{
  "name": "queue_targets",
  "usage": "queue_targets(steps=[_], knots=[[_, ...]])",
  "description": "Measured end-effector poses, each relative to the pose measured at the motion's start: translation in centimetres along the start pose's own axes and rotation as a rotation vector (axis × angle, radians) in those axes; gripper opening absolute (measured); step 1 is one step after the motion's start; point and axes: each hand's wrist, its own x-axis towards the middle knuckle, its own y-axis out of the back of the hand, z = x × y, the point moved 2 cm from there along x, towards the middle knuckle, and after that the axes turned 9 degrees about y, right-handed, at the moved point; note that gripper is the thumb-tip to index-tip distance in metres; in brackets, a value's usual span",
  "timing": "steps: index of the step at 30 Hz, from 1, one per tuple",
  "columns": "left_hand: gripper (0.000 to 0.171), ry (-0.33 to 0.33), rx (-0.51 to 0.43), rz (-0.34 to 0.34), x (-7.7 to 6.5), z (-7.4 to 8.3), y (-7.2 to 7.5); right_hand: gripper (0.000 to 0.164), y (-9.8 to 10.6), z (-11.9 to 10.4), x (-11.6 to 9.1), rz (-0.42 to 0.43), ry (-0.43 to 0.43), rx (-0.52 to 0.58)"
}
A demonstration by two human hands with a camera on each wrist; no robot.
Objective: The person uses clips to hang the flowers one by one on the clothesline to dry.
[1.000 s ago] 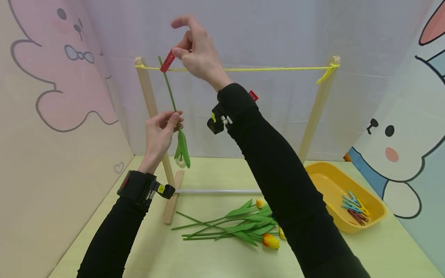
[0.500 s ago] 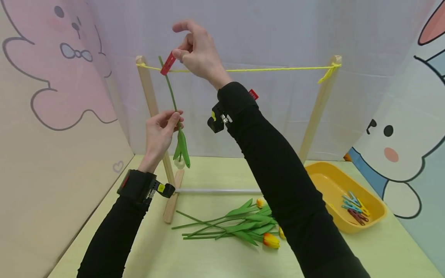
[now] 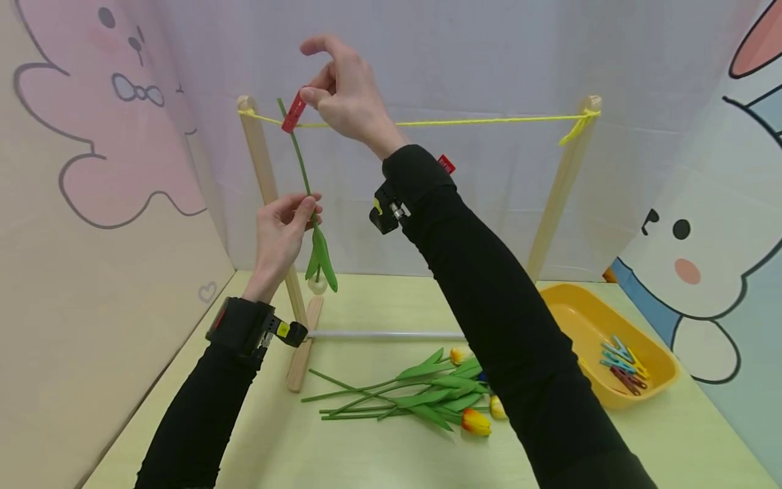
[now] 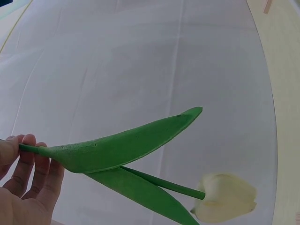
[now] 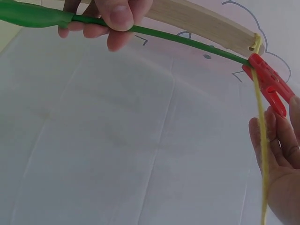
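Note:
A white artificial tulip (image 4: 225, 198) hangs head down, its green stem (image 3: 299, 159) reaching up past the yellow string (image 3: 476, 122). My left hand (image 3: 282, 227) pinches that stem between thumb and fingers, just above the leaves (image 4: 117, 149). Up at the string, my right hand (image 3: 353, 102) holds a red clothespin (image 3: 294, 112) by its handle end, index finger raised. In the right wrist view the clothespin's tip sits over both stem and string, close to the wooden post (image 5: 206, 21).
Several more tulips (image 3: 421, 397) lie on the table, partly behind the right sleeve. A yellow basin (image 3: 666, 370) with blue, yellow and brown clothespins (image 3: 626, 367) stands at the right. Two wooden posts (image 3: 552, 204) carry the string, with a pale bar (image 3: 385, 335) low between them.
Both hands keep nearly the same place, still holding the stem and the clothespin. The clothespin has tilted slightly more upright, and the tulip's head has swayed a little.

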Motion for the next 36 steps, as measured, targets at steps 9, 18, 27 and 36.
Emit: queue_targets(steps=[9,18,27,36], knots=[[0.026,-0.003,0.031,0.036,-0.2,-0.1,-0.5,0.048,0.0,0.1,-0.7,0.020,0.099,-0.003],[0.030,-0.052,0.081,0.082,-0.8,-0.2,-1.0,0.047,0.5,0.1,-2.2,0.059,0.201,-0.046],[0.065,-0.197,0.133,0.230,-3.1,-0.9,-2.5,0.037,0.6,0.5,-7.1,0.100,0.420,-0.148],[0.060,-0.418,0.266,0.210,-6.6,-3.8,-3.9,0.030,1.9,3.7,-14.4,0.147,0.533,-0.169]])
